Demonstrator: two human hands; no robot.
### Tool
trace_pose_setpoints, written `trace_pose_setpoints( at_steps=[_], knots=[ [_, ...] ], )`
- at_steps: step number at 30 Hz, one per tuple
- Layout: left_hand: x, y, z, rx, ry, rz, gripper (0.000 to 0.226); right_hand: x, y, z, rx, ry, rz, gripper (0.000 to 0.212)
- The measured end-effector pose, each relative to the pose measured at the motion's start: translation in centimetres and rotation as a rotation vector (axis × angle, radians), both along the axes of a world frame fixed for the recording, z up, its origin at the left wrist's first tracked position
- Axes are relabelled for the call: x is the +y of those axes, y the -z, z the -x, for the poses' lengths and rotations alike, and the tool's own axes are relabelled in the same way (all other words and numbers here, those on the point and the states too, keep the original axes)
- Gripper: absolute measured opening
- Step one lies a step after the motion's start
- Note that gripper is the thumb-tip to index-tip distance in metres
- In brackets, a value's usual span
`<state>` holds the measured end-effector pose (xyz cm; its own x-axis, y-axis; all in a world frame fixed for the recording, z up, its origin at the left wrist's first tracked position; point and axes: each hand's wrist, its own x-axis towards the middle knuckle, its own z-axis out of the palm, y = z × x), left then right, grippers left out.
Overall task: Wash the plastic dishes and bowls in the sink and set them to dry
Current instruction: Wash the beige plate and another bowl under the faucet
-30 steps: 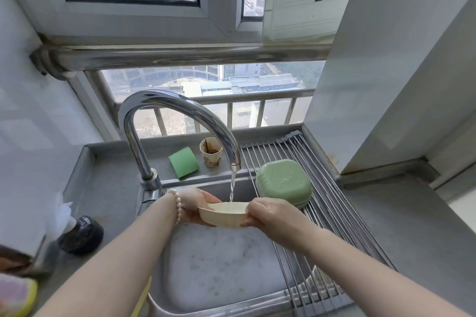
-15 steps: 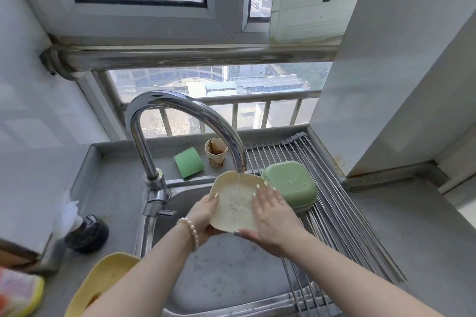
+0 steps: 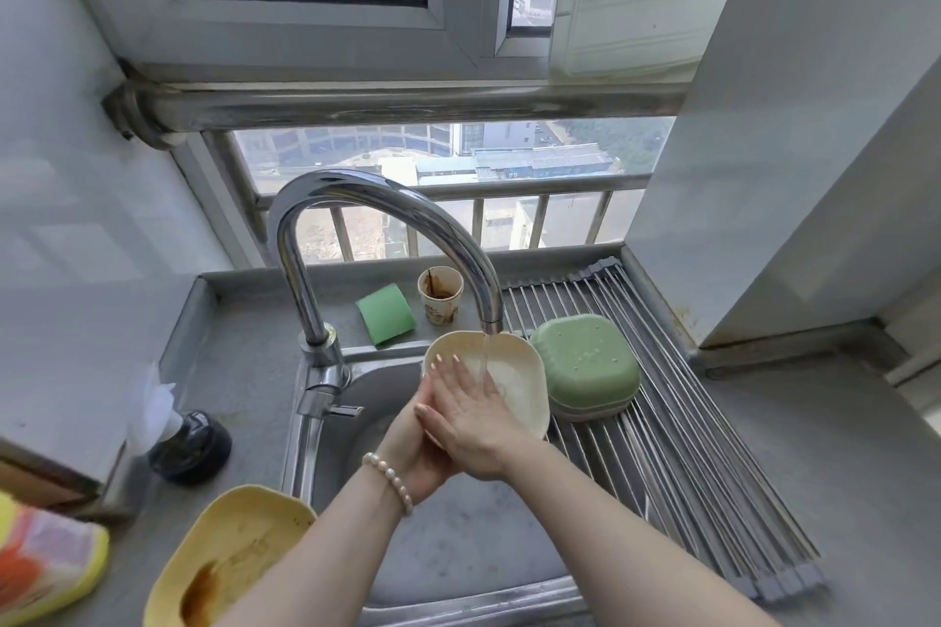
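Before me: one cream plastic dish [image 3: 514, 384], one green plastic bowl [image 3: 585, 364] upturned, one stained yellow plastic dish [image 3: 229, 560], one green sponge [image 3: 385, 313], one brown-stained paper cup [image 3: 440, 295].

The left hand [image 3: 412, 448] (behind the right hand [image 3: 471, 410]) seems largely hidden.

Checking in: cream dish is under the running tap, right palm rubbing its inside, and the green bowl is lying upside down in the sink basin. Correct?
One thing is off. The green bowl lies upside down on the roll-up drying rack beside the basin, not in it, as the head view shows. The cream dish is under the running tap, right hand flat on its inside.
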<state>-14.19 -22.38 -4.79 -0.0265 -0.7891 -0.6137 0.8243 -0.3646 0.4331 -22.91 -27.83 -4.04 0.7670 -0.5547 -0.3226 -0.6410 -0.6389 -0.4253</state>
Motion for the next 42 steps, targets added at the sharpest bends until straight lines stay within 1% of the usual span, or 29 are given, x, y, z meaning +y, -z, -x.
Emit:
trace_pose_setpoints(
  at_steps=[2, 4, 7, 11, 12, 14, 15, 16, 18, 19, 20, 21, 22, 24, 27, 29, 31, 33, 36, 39, 42],
  knots=[
    [-0.1, 0.0, 0.0, -0.002, -0.041, -0.016, 0.057, 0.6, 0.1, 0.0, -0.043, -0.018, -0.024, 0.066],
    [-0.1, 0.0, -0.4, -0.011, -0.076, -0.036, 0.064, 1.5, 0.1, 0.1, -0.058, -0.073, -0.057, 0.064],
    [0.0, -0.3, -1.0, -0.085, -0.07, -0.066, 0.07, 2.5, -0.1, 1.1, -0.103, -0.151, -0.084, 0.058],
    [0.2, -0.3, -1.2, -0.096, -0.1, -0.11, 0.063, 2.3, -0.5, 3.1, -0.211, -0.085, -0.146, 0.039],
    [0.1, -0.3, -1.1, -0.108, -0.111, -0.142, 0.059, 2.2, -0.7, 3.4, -0.229, -0.059, -0.089, 0.038],
    [0.1, -0.4, -1.0, -0.155, -0.13, -0.17, 0.049, 1.7, -0.3, 3.9, -0.315, -0.025, 0.243, 0.046],
    [0.1, -0.5, -0.9, -0.194, -0.145, -0.167, 0.043, 1.4, 0.2, 4.2, -0.345, 0.003, 0.401, 0.047],
    [0.0, -0.6, -0.9, -0.235, -0.159, -0.161, 0.037, 1.3, 0.6, 4.4, -0.34, 0.03, 0.509, 0.045],
    [0.1, -0.7, -0.8, -0.289, -0.162, -0.17, 0.033, 1.6, 0.8, 3.8, -0.241, 0.094, 0.564, 0.045],
    [0.3, -0.7, -0.6, -0.288, -0.156, -0.172, 0.033, 1.9, 0.6, 3.2, -0.137, 0.124, 0.534, 0.049],
    [0.5, -0.5, -0.5, -0.273, -0.154, -0.166, 0.034, 2.1, 0.4, 2.5, -0.038, 0.152, 0.473, 0.06],
    [0.7, -0.4, -0.2, -0.256, -0.152, -0.154, 0.036, 2.2, 0.2, 1.9, 0.011, 0.192, 0.414, 0.074],
    [1.0, -0.2, -0.1, -0.247, -0.137, -0.137, 0.037, 2.1, 0.2, 1.6, 0.058, 0.235, 0.355, 0.081],
    [1.3, 0.1, -0.2, -0.224, -0.086, -0.09, 0.043, 1.8, -0.2, 1.2, 0.181, 0.218, 0.169, 0.081],
    [1.5, 0.1, -0.3, -0.157, -0.049, -0.079, 0.052, 1.3, -0.2, 0.8, 0.258, 0.201, 0.149, 0.087],
    [1.5, -0.2, 0.0, -0.12, -0.045, -0.075, 0.055, 1.1, -0.7, 0.1, 0.238, 0.161, 0.164, 0.082],
    [1.6, -0.4, 0.3, -0.123, -0.02, -0.059, 0.054, 1.1, -0.9, -0.4, 0.154, 0.081, 0.162, 0.069],
    [1.7, -0.5, 0.4, -0.111, -0.014, -0.055, 0.053, 1.5, -1.1, -0.5, 0.106, 0.029, 0.133, 0.064],
    [1.4, -0.3, 0.2, -0.086, -0.051, -0.038, 0.054, 1.7, -0.7, -0.5, 0.056, -0.041, 0.116, 0.062],
    [1.1, -0.1, 0.0, -0.078, -0.103, -0.035, 0.061, 2.2, -0.5, -0.6, -0.012, -0.076, 0.095, 0.063],
    [0.8, 0.0, -0.9, -0.146, -0.152, -0.06, 0.07, 3.5, -0.1, -0.8, -0.149, -0.094, 0.032, 0.065]
  ],
)
